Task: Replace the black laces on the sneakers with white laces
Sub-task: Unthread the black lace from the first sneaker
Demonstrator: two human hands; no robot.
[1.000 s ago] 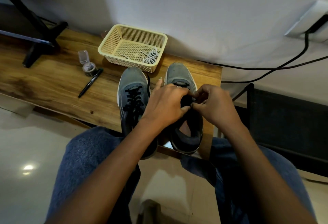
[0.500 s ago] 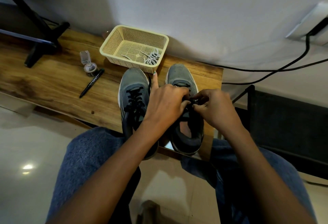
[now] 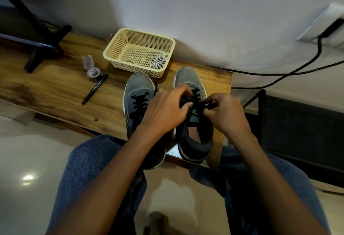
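Two grey sneakers stand side by side on the wooden table (image 3: 55, 89). The left sneaker (image 3: 138, 93) keeps its black laces threaded. Both my hands work over the tongue of the right sneaker (image 3: 188, 76). My left hand (image 3: 167, 112) pinches its black lace (image 3: 195, 98) from the left, and my right hand (image 3: 225, 112) pinches the same lace from the right. The hands are blurred. White laces (image 3: 158, 61) lie coiled in the cream basket (image 3: 113, 48) behind the shoes.
A black pen (image 3: 95, 90) and a small open clear container (image 3: 92, 69) lie left of the shoes. A black stand (image 3: 37, 35) sits at the far left. Black cables (image 3: 297, 69) run along the wall at right. My knees are under the table's front edge.
My hands have drawn slightly apart over the right sneaker, uncovering its tongue label. My left hand's raised finger has come down.
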